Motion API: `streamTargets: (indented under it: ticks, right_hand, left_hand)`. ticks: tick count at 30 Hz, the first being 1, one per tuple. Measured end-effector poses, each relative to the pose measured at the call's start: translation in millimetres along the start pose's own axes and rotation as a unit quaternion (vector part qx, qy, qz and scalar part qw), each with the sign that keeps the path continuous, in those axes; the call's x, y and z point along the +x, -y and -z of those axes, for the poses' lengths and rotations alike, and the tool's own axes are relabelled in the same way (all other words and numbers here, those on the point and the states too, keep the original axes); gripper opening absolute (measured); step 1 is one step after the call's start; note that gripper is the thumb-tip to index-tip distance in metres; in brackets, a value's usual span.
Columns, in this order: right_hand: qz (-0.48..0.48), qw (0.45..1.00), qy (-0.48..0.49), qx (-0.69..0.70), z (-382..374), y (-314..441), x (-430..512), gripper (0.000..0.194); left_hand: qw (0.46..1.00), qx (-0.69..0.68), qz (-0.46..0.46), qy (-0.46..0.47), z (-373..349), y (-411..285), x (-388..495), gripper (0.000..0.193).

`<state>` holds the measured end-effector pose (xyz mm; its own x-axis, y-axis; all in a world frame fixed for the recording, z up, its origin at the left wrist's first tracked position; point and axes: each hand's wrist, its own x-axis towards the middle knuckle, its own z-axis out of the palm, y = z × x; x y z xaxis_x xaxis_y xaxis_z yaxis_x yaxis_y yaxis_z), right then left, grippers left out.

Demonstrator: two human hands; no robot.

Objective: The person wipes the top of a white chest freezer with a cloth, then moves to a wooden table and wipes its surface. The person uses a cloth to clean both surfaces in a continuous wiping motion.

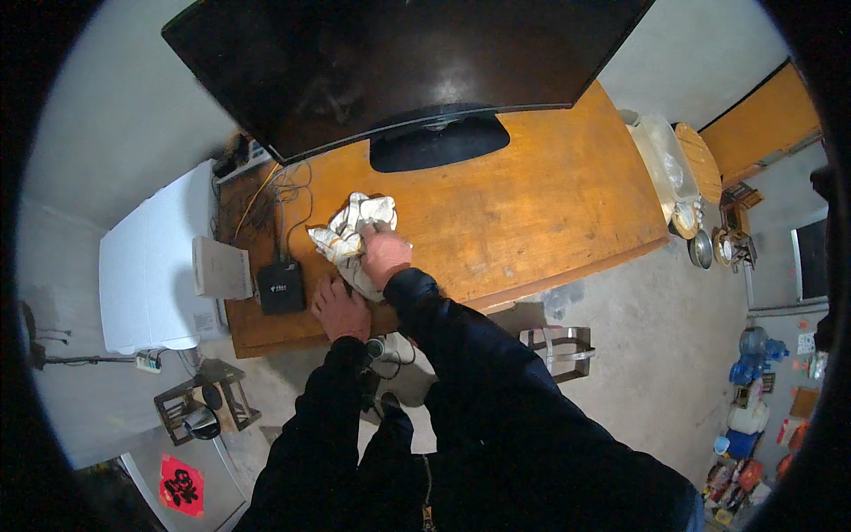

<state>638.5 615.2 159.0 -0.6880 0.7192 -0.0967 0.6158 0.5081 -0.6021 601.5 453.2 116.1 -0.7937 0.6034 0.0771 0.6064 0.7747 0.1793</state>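
A crumpled white cloth (pixel 346 223) with stripes and darker patches lies on the wooden tabletop (pixel 545 193). My right hand (pixel 387 254) is closed over its right side, pressing it against the wood. Part of the cloth is hidden under that hand and trails down toward the table's front edge. My left hand (pixel 340 309) rests at that edge, fingers spread on the wood beside the cloth's lower end. Just left of it sits a black set-top box or router (pixel 280 287) with cables.
A large television (pixel 399 60) on a black stand (pixel 439 143) overhangs the back of the table. Tangled cables (pixel 286 189) lie left of the cloth. A white box-shaped device (pixel 223 267) and a big white appliance (pixel 156 266) flank the left end. A stool (pixel 558 352) stands on the floor.
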Motion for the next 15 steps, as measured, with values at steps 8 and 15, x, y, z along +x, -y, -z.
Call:
streamTargets:
  ticks: [8,15]
  right_hand:
    - [-0.081,0.995,-0.053,0.007,45.3,-62.8,26.0,0.048]
    - [-0.143,0.986,-0.088,0.007,80.9,-104.8,32.3,0.05]
  left_hand:
    - [0.999,-0.008,-0.03,-0.04,1.4,-1.9,-3.3,0.044]
    - [0.999,-0.004,-0.03,-0.039,-3.7,3.3,-5.3,0.048]
